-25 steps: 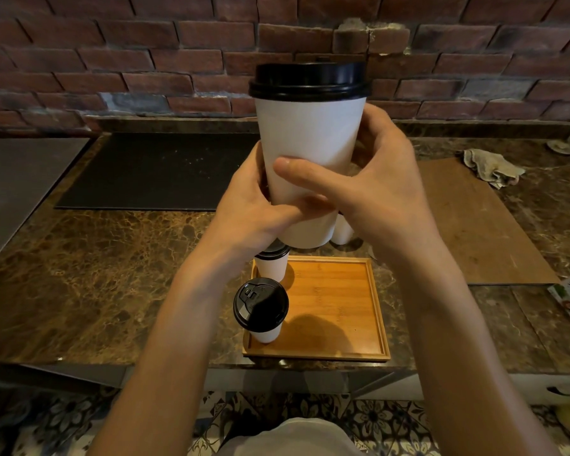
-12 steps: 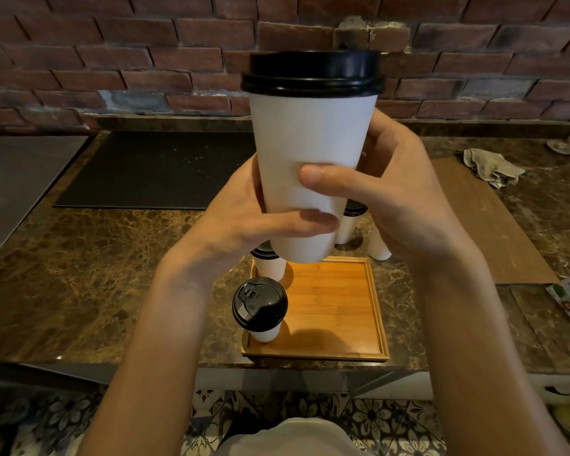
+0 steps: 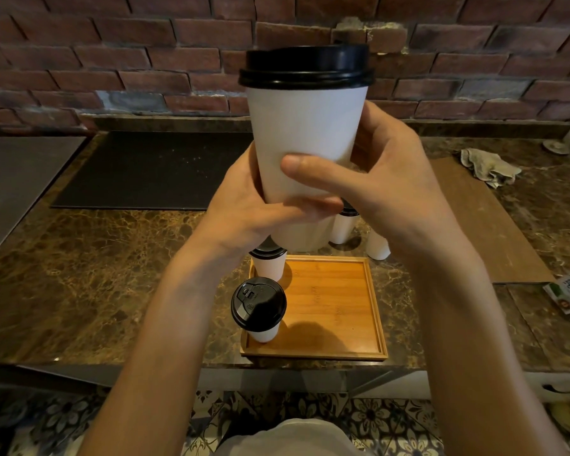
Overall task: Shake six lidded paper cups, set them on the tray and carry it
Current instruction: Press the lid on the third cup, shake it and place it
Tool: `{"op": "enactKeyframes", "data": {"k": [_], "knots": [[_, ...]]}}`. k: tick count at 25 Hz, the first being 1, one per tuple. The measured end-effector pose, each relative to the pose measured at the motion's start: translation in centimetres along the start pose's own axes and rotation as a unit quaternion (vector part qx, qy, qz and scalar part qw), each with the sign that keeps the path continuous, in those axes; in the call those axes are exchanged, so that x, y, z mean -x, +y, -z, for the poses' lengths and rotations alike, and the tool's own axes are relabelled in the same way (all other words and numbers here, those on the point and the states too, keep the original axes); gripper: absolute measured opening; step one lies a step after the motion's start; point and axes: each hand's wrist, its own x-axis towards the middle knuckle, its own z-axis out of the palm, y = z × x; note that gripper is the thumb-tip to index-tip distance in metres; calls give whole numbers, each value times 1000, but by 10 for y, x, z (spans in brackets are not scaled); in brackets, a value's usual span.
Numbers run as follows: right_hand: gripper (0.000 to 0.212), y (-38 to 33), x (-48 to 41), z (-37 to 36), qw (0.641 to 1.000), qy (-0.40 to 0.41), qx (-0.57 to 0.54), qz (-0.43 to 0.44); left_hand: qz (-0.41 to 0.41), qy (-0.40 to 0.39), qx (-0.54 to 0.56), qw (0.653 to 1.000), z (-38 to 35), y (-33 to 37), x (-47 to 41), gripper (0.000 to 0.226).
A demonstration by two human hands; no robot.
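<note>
1. At the left of the surface point(image 3: 96, 274) lies a black mat point(image 3: 152, 169), well apart from the task's things.
2. Our left grip point(image 3: 244, 209) curls round the lower part of the held cup point(image 3: 306, 133), thumb laid across its front.
3. Below it, two shaken cups point(image 3: 259, 306) stand along the left side of the tray point(image 3: 343, 307).
4. The held cup hangs in the air above the tray, higher and nearer to us than a second ago. We judge the shake under way on the third cup of six.
5. Its long axis runs close to upright, with the black lid point(image 3: 305, 69) up and the base down over the tray.
6. Our right grip point(image 3: 392, 192) wraps the cup's right side, thumb pressed on the front.
7. Just behind the tray, waiting cups point(image 3: 343, 225) stand on the surface, partly hidden by our hands, so we cannot count them.
</note>
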Motion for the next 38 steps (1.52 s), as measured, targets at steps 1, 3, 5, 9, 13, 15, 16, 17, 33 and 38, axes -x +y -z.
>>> {"op": "enactKeyframes", "data": {"k": [1,3,5,9,13,15,16,17,33,38], "knots": [[66,-1,0,-1,1000,8,11,0,-2,13,-8,1000,-1,-1,0,80],[72,-1,0,-4,999,21,37,-1,-2,38,-18,999,-4,-2,0,83],[76,0,1,-9,998,34,58,-5,-7,56,-13,998,-9,-3,0,81],[82,3,1,-17,995,73,70,-16,-14,69,-8,997,-16,-2,0,72],[80,2,1,-15,994,81,66,-13,-15,47,-26,998,-13,-1,0,76],[81,0,0,-12,995,78,58,-6,-16,38,-30,999,-10,0,0,75],[80,-1,0,-11,996,74,48,-2,-16,33,-27,999,-9,1,0,71],[78,-2,0,-9,997,67,34,-1,-17,25,-21,999,-7,1,0,66],[59,3,-1,5,999,-28,-26,-15,-13,-41,29,999,0,-3,2,59],[70,1,-2,-1,999,21,20,-26,-27,7,4,1000,-7,-3,0,63]]}}
